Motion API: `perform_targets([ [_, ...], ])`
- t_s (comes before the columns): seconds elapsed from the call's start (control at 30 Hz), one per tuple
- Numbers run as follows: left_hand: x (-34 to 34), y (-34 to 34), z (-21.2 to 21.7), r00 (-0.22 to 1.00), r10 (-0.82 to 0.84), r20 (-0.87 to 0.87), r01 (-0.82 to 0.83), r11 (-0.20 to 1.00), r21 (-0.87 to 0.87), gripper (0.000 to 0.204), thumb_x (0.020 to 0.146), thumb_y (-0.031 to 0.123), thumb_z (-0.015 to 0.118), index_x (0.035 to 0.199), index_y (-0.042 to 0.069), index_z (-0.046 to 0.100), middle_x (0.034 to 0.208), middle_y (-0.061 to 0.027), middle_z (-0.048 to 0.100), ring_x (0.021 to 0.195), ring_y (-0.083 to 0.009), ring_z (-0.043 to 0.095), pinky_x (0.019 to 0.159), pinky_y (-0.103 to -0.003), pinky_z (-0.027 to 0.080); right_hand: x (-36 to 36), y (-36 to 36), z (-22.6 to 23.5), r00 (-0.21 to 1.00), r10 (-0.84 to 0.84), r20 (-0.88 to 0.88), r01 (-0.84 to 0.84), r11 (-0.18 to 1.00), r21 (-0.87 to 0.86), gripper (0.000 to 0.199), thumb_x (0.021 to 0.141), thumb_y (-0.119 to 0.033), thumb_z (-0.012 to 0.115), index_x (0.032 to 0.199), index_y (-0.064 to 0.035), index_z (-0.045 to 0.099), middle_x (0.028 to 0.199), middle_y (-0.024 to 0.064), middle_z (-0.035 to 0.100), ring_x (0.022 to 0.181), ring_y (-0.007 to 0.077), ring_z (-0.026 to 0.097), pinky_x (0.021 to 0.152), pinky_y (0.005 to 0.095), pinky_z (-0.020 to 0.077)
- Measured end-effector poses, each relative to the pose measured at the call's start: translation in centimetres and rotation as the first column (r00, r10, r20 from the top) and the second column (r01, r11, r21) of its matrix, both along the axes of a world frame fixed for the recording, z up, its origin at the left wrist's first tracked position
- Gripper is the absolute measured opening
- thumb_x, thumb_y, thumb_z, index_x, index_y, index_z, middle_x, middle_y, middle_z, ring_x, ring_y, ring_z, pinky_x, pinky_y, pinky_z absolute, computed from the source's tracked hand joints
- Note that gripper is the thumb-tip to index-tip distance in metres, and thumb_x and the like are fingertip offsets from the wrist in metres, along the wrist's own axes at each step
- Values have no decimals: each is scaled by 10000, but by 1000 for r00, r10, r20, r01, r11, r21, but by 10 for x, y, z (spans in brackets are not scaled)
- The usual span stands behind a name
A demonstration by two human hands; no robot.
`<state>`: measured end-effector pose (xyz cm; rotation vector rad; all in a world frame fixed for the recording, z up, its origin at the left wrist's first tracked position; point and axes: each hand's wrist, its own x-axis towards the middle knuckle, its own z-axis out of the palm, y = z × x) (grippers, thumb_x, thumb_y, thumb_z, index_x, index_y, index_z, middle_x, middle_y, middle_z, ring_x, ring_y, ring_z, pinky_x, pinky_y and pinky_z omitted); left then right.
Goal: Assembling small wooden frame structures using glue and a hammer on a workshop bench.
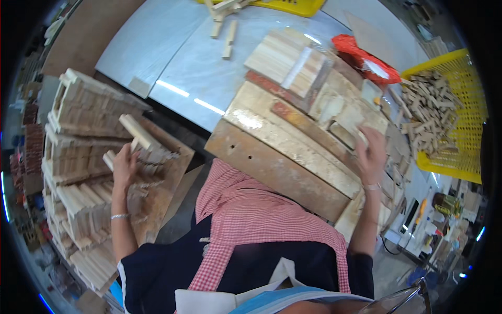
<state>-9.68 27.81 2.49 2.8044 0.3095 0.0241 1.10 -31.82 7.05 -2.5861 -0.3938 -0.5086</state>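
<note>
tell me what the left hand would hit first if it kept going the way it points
Probably the long wooden stick just above the left hand; its fingers already touch small blocks there, though depth is unclear.

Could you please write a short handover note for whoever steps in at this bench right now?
Left hand: closed on a few wooden sticks lifted off the wooden stacks at the person's left.
Right hand: resting on the wooden jig on the bench, fingers on its small block; grip cannot be told.
Around: yellow basket of short wooden pieces at far right; red bag behind the jig.
Done: a batch of sticks is picked up.
Left: those sticks have not reached the jig.
</note>
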Motion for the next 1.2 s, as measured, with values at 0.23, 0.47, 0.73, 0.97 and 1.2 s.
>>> perform_targets([
  [0.23, 0, -1, 0, 1000, -3, -31, 4, 1000, 27, 331, 866, 148, 619, 1153, 2, 544, 1023, -222, 619, 934, -393, 602, 787, -420, 472, 102, 151, -18, 915, 364, 174, -352, 931, -97, 254, 756, -177, 698, 973, -63, 634, 900, 114, 585, 847, 276, 565, 727, 385, 447],
  [0.47, 21, -36, 38, 976, 3, 219, -43, 983, 178, 324, 944, 188, 560, 1223, 23, 552, 1173, -162, 603, 1062, -324, 591, 860, -385, 479, 116, 191, -37, 866, 416, 277, -329, 892, -310, 88, 785, -110, 571, 847, -47, 571, 780, 91, 552, 806, 235, 542, 711, 377, 428],
  [0.73, 82, -135, 59, 900, -293, 322, 303, 953, 18, 297, 919, 79, 573, 1205, -1, 566, 1128, -176, 606, 1013, -322, 601, 851, -377, 478, 118, 128, 14, 971, 43, 234, -107, 957, 268, 291, 756, -88, 617, 1046, -90, 588, 792, 130, 591, 779, 249, 602, 678, 367, 477],
  [0.97, 146, -222, 46, 747, -535, 393, 634, 752, -182, 306, 867, 24, 602, 1172, 2, 580, 1120, -181, 606, 1016, -312, 603, 854, -367, 482, 148, 10, -33, 824, -65, -563, 454, 669, 589, 424, 768, -111, 720, 1162, -37, 583, 715, 64, 650, 585, 140, 649, 510, 279, 520],
  [1.2, 198, -306, 47, 481, -712, 511, 845, 532, -53, 289, 829, 8, 610, 1118, 10, 594, 1099, -156, 613, 1017, -330, 598, 864, -396, 485, 154, 13, -47, 812, -97, -576, 398, 813, 425, 462, 784, -117, 727, 1190, 20, 555, 678, 49, 639, 529, 119, 628, 496, 264, 521],
])
